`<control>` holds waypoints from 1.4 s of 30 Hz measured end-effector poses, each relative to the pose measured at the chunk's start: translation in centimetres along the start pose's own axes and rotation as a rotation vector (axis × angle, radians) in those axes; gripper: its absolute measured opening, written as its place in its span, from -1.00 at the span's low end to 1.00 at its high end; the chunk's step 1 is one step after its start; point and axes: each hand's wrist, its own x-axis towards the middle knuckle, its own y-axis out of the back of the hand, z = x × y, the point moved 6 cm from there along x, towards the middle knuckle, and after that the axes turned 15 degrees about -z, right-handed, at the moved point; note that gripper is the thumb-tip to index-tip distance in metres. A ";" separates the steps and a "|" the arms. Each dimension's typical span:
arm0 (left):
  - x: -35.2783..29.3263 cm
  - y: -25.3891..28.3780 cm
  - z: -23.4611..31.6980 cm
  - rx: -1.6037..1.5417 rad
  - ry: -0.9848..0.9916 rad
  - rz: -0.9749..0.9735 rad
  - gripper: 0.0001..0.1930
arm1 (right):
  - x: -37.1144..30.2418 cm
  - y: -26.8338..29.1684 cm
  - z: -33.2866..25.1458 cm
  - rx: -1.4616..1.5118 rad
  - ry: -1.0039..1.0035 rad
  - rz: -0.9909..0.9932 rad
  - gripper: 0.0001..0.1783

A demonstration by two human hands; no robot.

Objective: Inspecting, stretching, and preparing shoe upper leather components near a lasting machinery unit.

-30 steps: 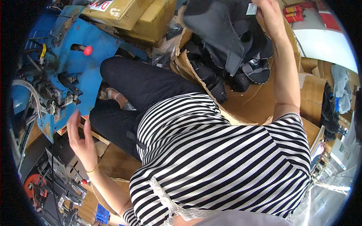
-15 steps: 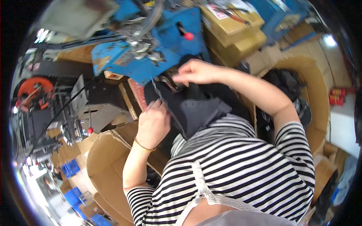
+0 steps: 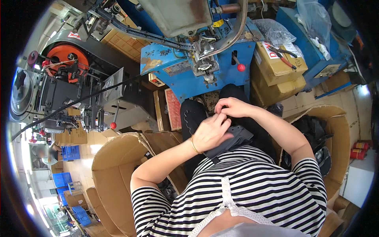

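My left hand and my right hand meet over my lap, fingertips nearly touching. The right fingers are curled into a pinch, and what they hold, if anything, is too small to make out. The left fingers are bent together toward that pinch; whatever lies between them is hidden. Beneath the left hand, a dark grey fabric piece with small dots along its edge rests against my striped top, partly covered by that hand. A thin pale wavy strand runs down my black trousers on the left.
A blue machine with a red-knobbed lever stands ahead. Open cardboard boxes flank me, the left one and the right one holding black items. Pliers lie on a taped carton. More machinery stands at left.
My hands, apart half a second ago, have come together over my lap. The dark fabric is less spread out and more covered. The view has shifted, showing more of the blue machine.
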 end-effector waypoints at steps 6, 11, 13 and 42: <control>-1.7 -3.2 -2.1 -0.296 0.082 0.021 -0.34 | -0.7 -0.3 2.2 0.006 -0.003 0.028 -0.87; -0.6 -2.1 -2.1 -0.204 -0.058 -0.143 -0.57 | -0.3 -1.0 2.3 0.128 0.030 0.018 -0.82; 0.1 -2.5 -2.5 -0.287 -0.041 -0.191 -0.67 | -0.5 -1.7 1.2 0.075 0.138 -0.057 -0.81; 0.0 -0.3 -6.0 -0.739 0.272 -0.201 -0.71 | -6.8 0.2 -3.9 0.133 -0.020 -0.005 -0.47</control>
